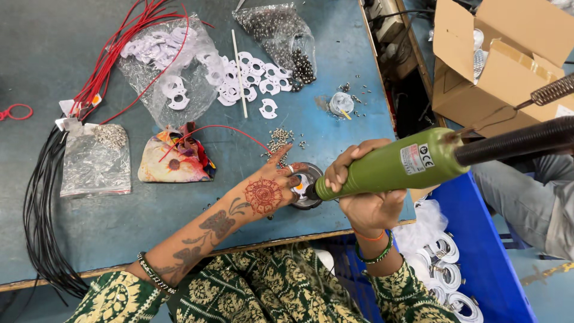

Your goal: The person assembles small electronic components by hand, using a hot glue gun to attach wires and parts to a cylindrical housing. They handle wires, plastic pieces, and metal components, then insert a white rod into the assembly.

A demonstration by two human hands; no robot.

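My right hand (366,191) grips a green electric screwdriver (394,164) whose tip points down-left into a round metal lamp part (308,186) on the blue-grey table (155,209). A black coiled cable (520,140) runs off the tool to the right. My left hand (269,185), marked with henna, presses on the round part and steadies it, fingers spread. A small heap of screws (278,139) lies just beyond the left hand.
White flat ring pieces (251,78) spill from a clear bag (173,72). Red wires (119,48), black wires (39,209), a bag of dark beads (281,36), a patterned cloth pouch (176,157), a cardboard box (496,60), and a blue bin (478,257) of white parts surround me. Another person's leg (526,197) is at right.
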